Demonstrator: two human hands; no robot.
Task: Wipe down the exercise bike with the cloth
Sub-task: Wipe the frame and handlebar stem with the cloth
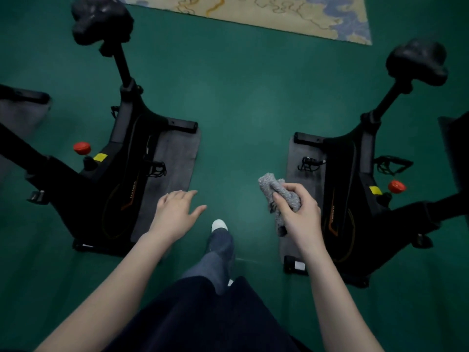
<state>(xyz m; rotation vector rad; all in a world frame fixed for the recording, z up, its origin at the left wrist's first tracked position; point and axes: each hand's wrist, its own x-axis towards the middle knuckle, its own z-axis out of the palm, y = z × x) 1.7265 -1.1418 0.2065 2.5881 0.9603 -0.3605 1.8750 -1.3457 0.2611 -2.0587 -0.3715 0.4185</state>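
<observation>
Grey fluffy cloth (279, 196), bunched in the right hand (302, 217), fingers and thumb curled round its middle; one end poking up past the knuckles, the other hanging below the palm. Held in the air over the inner edge of the right mat (295, 151), touching no bike. Wadded rather than spread flat: likely a carrying grip, wiping not yet begun.

Right bike (355, 186) just beside the cloth, standing on that mat, so probably the one meant. Cannot tell for sure, with the left bike (121, 174) on the left mat (175, 158) much the same and about as near.

Left hand (175, 214) palm down, fingers spread and loose, holding nothing, hovering near the left mat's inner near corner. Probably out for balance: one white shoe (219, 224) set forward on the green floor (241, 110), in the aisle between the two mats.

Mats presumably there to spare the floor under each frame. Both saddles at the far end of the bikes, a pale patterned rug (279, 11) along the floor's far edge.

Writing: light lettering with an orange mark down each frame's side, too blurred to read. Yellow label (375, 190) next to a red knob (396, 186) on the right bike, the same pair on the left one; no legible text. White sticker (299, 266) on the right bike's near foot bar, unreadable too.
</observation>
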